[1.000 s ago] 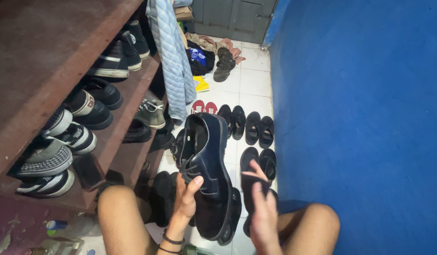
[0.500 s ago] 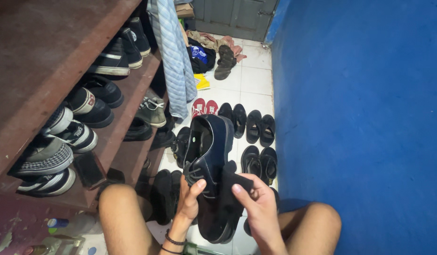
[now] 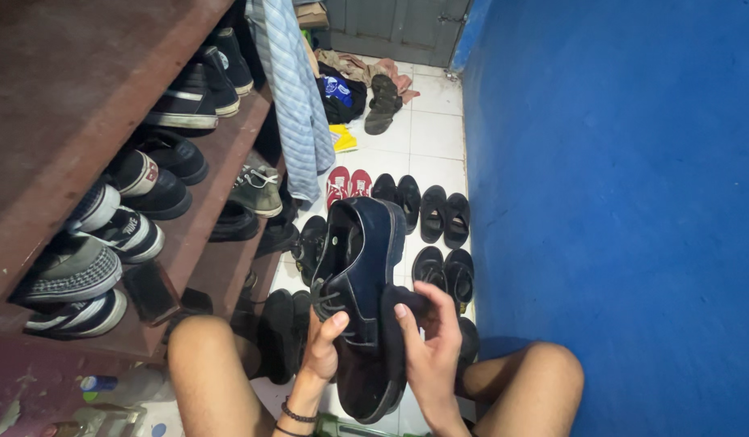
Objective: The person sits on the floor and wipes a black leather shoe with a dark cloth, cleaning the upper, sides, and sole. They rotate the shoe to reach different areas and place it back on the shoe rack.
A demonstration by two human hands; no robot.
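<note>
Dark navy leather shoe [image 3: 360, 299] stands toe-down between our knees above the tiled floor [image 3: 427, 142], left hand [image 3: 322, 348] fingers closed on its laced side, right hand [image 3: 427, 344] pressing a black cloth [image 3: 391, 324]; hard rubbing could twist it loose.

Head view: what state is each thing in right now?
Black lace-up shoe: held up, laces tied.
Dark cloth: pressed against the shoe's side.
Left hand: gripping the shoe.
Right hand: holding the cloth.
Red sandals: paired on the floor.
Striped shirt: hanging.
</note>
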